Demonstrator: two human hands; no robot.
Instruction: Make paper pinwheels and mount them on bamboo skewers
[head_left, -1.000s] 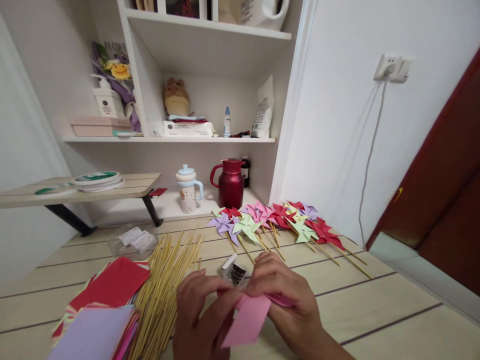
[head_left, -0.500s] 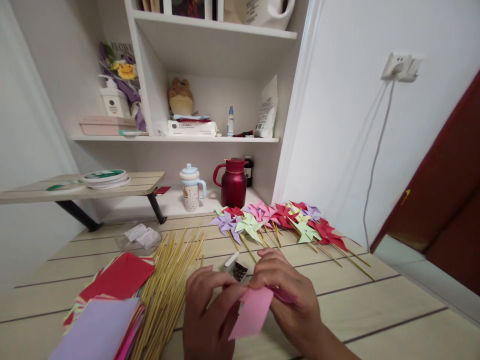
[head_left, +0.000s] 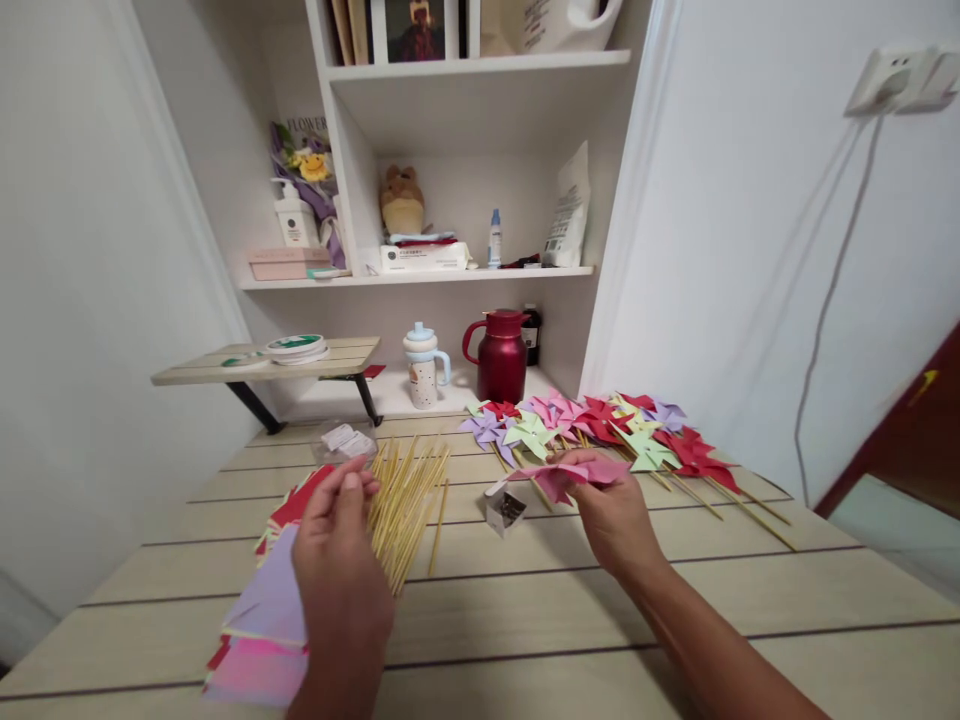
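Head camera looks down at a wooden table (head_left: 675, 600) with two bare hands over it. The right hand (head_left: 611, 510) holds a pink paper pinwheel (head_left: 570, 474). Its fingers are closed on the pinwheel from below, and the pinwheel sits above the table, just in front of the row of finished pinwheels (head_left: 600, 425). Those are purple, green, pink and red, and they lie on the far side of the table with their sticks pointing toward the person.

The left hand (head_left: 341, 565) is raised over the pile of bamboo sticks (head_left: 409, 495). Its fingertips are pinched close together at the near edge of the pile. I cannot tell if a stick is between them.

A stack of colored paper squares (head_left: 259, 620) lies under and left of the left hand, with red, purple and pink sheets showing. A small open box of pins (head_left: 506, 508) sits between the two hands, near the pinwheel.

Behind the table stands a red jug (head_left: 499, 355) and a little white cup with a lid (head_left: 422, 365). White shelves (head_left: 465, 275) above them hold a stuffed toy, bottles and a bag.
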